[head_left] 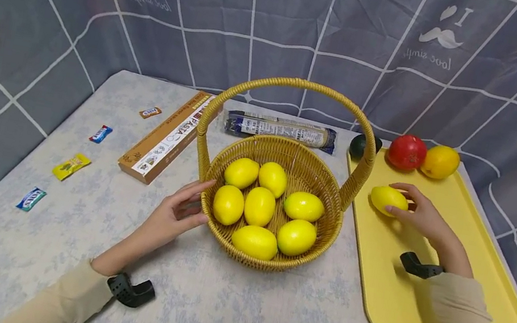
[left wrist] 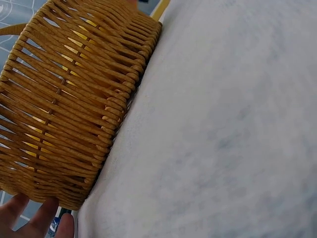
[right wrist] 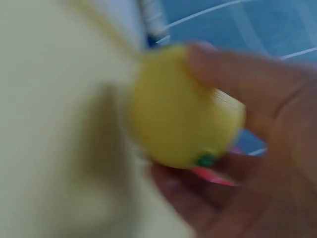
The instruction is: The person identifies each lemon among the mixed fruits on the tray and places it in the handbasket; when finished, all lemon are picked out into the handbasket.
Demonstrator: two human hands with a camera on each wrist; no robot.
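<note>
Grey-blue cloth with white grid lines hangs behind and to both sides; mustache prints on it. Pale mottled tabletop (head_left: 233, 307) below.

Centre: wicker basket (head_left: 286, 152) with a tall arched handle, standing upright on the tabletop. Seven lemons in the basket (head_left: 259, 205), packed close and touching one another.

Left hand (head_left: 173, 214): laid against the basket's left outer wall, fingers (left wrist: 42, 220) straight and relaxed, tips touching the weave near the rim. Nothing grasped. Left wrist view shows the woven side close up, fingertips at its lower edge.

Right hand (head_left: 423, 213): over the yellow tray (head_left: 478, 269), which lies just right of the basket. Fingers (right wrist: 233, 69) curled round a single lemon (head_left: 388, 199), thumb beneath, grasping it. Right wrist view is blurred but shows the lemon pinched between fingers and thumb, a small green stem end toward the palm. Whether the lemon rests on the tray or is lifted just off it, cannot tell.

Far end of tray: red fruit (head_left: 407, 152) and orange-yellow fruit (head_left: 440, 162), touching. Dark green fruit (head_left: 361, 145) just off the tray's far left corner.

Behind the basket: long wrapped packet (head_left: 281, 129), lying flat. Left of the basket: pasta box (head_left: 166, 136), lying at an angle. Further left, well apart: four small sweet wrappers (head_left: 72, 166) scattered on the tabletop.

Beige sleeves on both arms; a black camera mount at each wrist.
</note>
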